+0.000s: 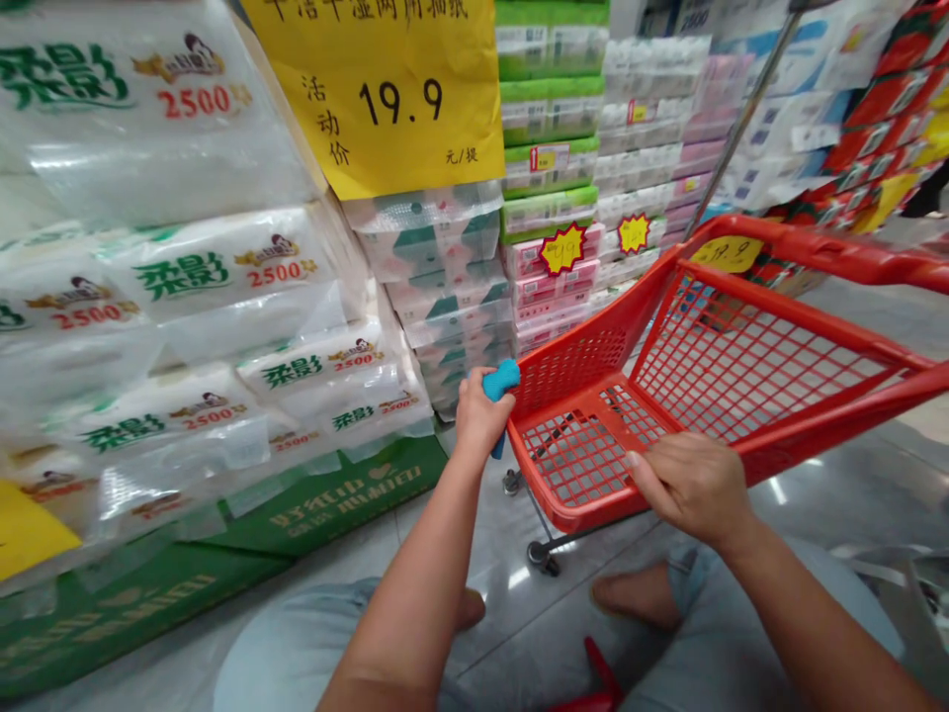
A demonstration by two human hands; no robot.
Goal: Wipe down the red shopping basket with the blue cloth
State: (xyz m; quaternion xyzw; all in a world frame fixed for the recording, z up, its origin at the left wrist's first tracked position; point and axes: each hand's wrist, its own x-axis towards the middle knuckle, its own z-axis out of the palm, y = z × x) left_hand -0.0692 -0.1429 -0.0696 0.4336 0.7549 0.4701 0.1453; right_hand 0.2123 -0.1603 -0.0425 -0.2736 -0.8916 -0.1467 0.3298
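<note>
Sign (392, 109) "19.9", packs (200, 282) "2500", left hand (480, 410) clutching blue cloth (502, 379), right hand (693, 487) gripping cart (619, 410)

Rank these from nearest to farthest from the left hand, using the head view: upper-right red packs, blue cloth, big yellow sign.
1. Blue cloth: in the left hand.
2. Big yellow sign: above that hand.
3. Red packs: upper right, in the background.

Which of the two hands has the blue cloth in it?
The left hand: it grips the blue cloth, while the right hand holds the rim of the red cart, no cloth showing.
</note>
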